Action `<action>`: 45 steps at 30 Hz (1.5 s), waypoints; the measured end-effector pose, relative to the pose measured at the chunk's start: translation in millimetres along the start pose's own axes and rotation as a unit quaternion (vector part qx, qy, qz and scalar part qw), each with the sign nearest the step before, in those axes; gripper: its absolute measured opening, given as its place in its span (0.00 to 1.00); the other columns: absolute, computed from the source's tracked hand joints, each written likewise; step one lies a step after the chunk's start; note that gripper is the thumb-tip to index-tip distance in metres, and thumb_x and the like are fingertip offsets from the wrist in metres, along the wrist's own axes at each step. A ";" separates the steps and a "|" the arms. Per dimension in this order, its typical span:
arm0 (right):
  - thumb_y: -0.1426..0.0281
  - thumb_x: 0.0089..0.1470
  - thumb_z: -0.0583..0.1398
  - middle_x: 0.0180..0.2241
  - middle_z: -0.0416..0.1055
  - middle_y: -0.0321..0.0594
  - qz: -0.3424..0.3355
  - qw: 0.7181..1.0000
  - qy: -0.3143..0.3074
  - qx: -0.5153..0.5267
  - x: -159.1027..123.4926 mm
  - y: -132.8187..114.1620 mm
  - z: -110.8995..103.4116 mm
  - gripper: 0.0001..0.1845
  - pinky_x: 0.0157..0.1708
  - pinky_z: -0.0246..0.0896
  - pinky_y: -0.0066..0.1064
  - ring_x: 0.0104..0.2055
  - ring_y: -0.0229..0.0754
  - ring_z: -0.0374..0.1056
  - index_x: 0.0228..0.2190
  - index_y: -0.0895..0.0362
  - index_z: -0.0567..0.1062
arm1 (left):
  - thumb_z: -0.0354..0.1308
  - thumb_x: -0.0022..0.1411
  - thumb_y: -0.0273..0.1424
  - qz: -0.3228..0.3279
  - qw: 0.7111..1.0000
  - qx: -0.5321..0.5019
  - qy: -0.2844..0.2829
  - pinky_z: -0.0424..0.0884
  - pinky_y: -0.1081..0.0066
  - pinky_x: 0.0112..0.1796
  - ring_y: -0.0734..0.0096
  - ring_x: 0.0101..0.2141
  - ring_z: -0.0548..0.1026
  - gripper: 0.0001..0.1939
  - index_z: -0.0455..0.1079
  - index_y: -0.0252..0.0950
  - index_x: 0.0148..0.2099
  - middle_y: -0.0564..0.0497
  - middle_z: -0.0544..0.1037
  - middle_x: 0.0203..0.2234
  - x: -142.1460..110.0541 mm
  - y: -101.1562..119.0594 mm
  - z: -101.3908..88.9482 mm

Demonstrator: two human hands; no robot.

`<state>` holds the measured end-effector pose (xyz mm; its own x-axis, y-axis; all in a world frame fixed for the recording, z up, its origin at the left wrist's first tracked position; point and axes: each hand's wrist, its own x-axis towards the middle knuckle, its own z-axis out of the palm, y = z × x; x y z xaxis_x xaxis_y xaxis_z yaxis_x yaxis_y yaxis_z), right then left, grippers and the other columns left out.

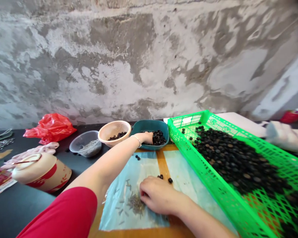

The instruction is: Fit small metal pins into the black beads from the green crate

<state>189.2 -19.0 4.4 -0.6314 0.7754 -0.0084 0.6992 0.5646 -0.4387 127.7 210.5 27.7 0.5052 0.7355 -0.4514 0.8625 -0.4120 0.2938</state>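
Your left hand (146, 138) reaches across to the teal bowl (140, 126) and sinks into the small black pieces (159, 138) inside it, so you can't see its fingers and can't tell how they stand (only the wrist and its thin bracelet (136, 140) show clearly). Your right hand (159, 195) rests on a pale blue sheet (121, 215), its fingers (146, 191) curled and pressed together, tips down; whether they pinch anything is hidden. Two loose black pieces (170, 180) lie just beyond it, and a cluster of thin grey slivers (136, 204) sits beside your fingertips. A green plastic mesh tray (188, 119) holding a large heap of black pieces (233, 158) stands to your right.
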 end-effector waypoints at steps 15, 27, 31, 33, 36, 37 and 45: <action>0.71 0.53 0.59 0.31 0.76 0.40 -0.006 1.000 0.006 -0.008 -1.6 1.9 -2.4 0.05 0.32 0.56 0.29 0.34 0.43 0.70 0.30 0.57 0.76 | 0.56 0.66 0.35 -0.058 0.803 -0.593 -0.028 0.75 0.61 0.39 0.64 0.40 0.75 0.16 0.66 0.33 0.53 0.45 0.73 0.46 3.2 -31.9 -29.0; 0.62 0.50 0.67 0.33 0.74 0.38 0.054 0.990 0.011 0.127 -7.5 14.2 -14.2 0.13 0.32 0.56 0.28 0.35 0.42 0.68 0.35 0.56 0.74 | 0.52 0.55 0.18 0.026 0.543 -0.829 -0.133 0.53 0.89 0.11 0.83 0.20 0.64 0.07 0.66 0.34 0.34 0.49 0.68 0.29 -81.3 -26.7 -34.6; 0.58 0.60 0.57 0.26 0.69 0.34 0.149 0.941 0.194 0.235 -16.4 37.6 -39.8 0.15 0.29 0.56 0.28 0.28 0.39 0.63 0.28 0.56 0.70 | 0.52 0.55 0.19 0.006 0.496 -0.853 -0.160 0.51 0.88 0.10 0.81 0.20 0.64 0.08 0.66 0.34 0.35 0.49 0.68 0.28 -114.2 -21.3 -6.3; 0.55 0.60 0.55 0.24 0.67 0.34 0.172 0.876 0.346 0.288 -14.9 51.0 -43.2 0.18 0.31 0.58 0.30 0.29 0.40 0.63 0.26 0.56 0.67 | 0.52 0.55 0.19 -0.044 0.477 -0.860 -0.174 0.49 0.88 0.10 0.81 0.19 0.64 0.07 0.66 0.35 0.34 0.50 0.67 0.26 -123.1 -14.5 14.8; 0.52 0.60 0.53 0.34 0.71 0.40 0.173 0.786 0.478 0.352 -4.0 64.3 -31.1 0.20 0.40 0.63 0.33 0.39 0.44 0.67 0.33 0.56 0.70 | 0.51 0.56 0.19 -0.085 0.488 -0.851 -0.174 0.50 0.87 0.11 0.81 0.17 0.63 0.06 0.64 0.34 0.32 0.53 0.64 0.22 -124.5 1.5 49.8; 0.51 0.61 0.51 0.38 0.73 0.43 0.175 0.780 0.480 0.362 0.8 66.4 -24.0 0.22 0.43 0.63 0.34 0.43 0.45 0.68 0.37 0.56 0.71 | 0.51 0.56 0.19 -0.102 0.497 -0.844 -0.172 0.50 0.86 0.11 0.81 0.16 0.62 0.06 0.64 0.34 0.31 0.54 0.62 0.20 -122.2 7.7 60.5; 0.53 0.63 0.48 0.45 0.73 0.46 0.183 0.834 0.407 0.324 20.7 58.3 12.5 0.25 0.56 0.56 0.40 0.51 0.47 0.66 0.41 0.57 0.75 | 0.51 0.62 0.27 -0.121 0.548 -0.825 -0.064 0.66 0.79 0.21 0.75 0.22 0.69 0.04 0.64 0.36 0.33 0.53 0.70 0.23 -103.2 48.4 97.5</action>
<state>212.6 26.4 -32.6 0.2052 0.9463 0.2497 0.3009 0.1818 -0.9362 120.3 62.2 6.3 0.4704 0.5746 -0.6697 -0.2435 0.8140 0.5274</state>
